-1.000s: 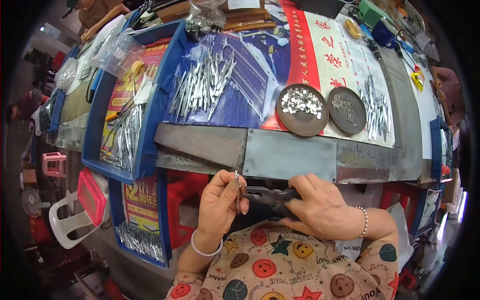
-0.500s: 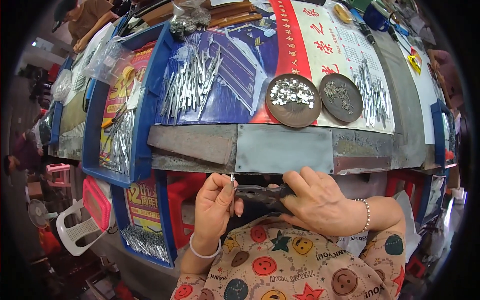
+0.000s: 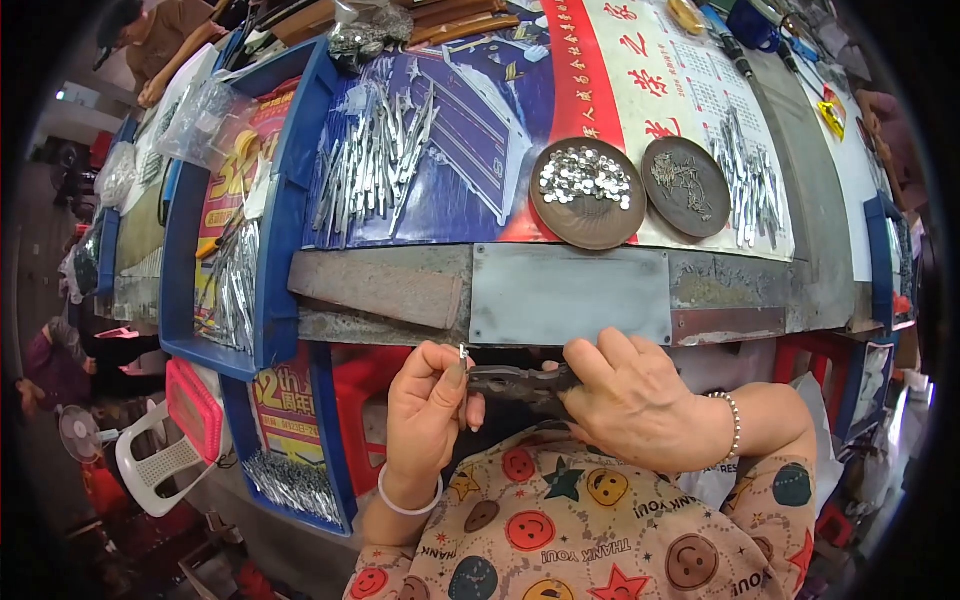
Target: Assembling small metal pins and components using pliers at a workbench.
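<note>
In front of my body, just below the bench edge, my left hand (image 3: 425, 420) pinches a slim silver metal piece (image 3: 463, 353) upright between thumb and forefinger. My right hand (image 3: 635, 410) is wrapped round dark pliers (image 3: 515, 382), whose jaws point left and meet the piece at my left fingertips. Whether the jaws bite on it is hidden by my thumb. Beyond the edge lie a brown dish (image 3: 590, 236) of shiny silver discs and a smaller brown dish (image 3: 690, 229) of thin pins. Slim metal strips (image 3: 375, 165) lie heaped at the left, with another bundle (image 3: 750, 185) at the right.
A pale metal plate (image 3: 570, 290) is fixed at the bench edge, beside a worn flat bar (image 3: 375, 288). A blue bin (image 3: 283, 220) with metal strips stands left; another blue bin (image 3: 342, 450) sits lower. A red stool (image 3: 365, 385) is underneath. Someone (image 3: 165, 45) sits far left.
Both hands keep nearly the same place and grip, with the pliers shifted slightly upward in view. The whole scene has shifted a little. At the far left, a person in the background has moved.
</note>
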Demonstrator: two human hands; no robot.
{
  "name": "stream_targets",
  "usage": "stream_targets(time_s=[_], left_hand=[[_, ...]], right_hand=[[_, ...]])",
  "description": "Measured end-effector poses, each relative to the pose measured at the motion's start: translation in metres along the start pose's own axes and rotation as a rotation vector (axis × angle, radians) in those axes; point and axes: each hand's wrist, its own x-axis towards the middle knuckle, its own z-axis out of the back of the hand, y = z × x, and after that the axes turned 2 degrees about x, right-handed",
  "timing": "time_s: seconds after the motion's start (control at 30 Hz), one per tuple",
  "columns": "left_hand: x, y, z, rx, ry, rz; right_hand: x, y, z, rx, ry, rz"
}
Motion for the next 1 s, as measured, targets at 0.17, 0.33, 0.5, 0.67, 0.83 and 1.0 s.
stream_targets(time_s=[0.17,0.33,0.5,0.67,0.83,1.0], left_hand=[[0.002,0.002,-0.001,0.069,-0.017,-0.062],[0.001,0.003,0.001,0.191,-0.040,-0.108],[0.001,0.002,0.000,0.060,-0.043,-0.035],[-0.001,0.005,0.004,0.040,-0.032,-0.001],[-0.003,0.005,0.003,0.037,-0.006,-0.006],[-0.003,0.006,0.003,0.053,-0.013,-0.026]], right_hand=[[0.003,0.002,0.003,0.139,0.112,-0.062],[0.012,-0.026,0.002,1.268,0.622,-0.228],[0.000,-0.005,0.003,0.543,0.217,-0.106],[-0.001,-0.001,-0.007,0.218,0.040,-0.019],[0.000,-0.001,-0.008,0.167,0.029,-0.020],[0.000,0.000,-0.009,0.101,0.036,0.000]])
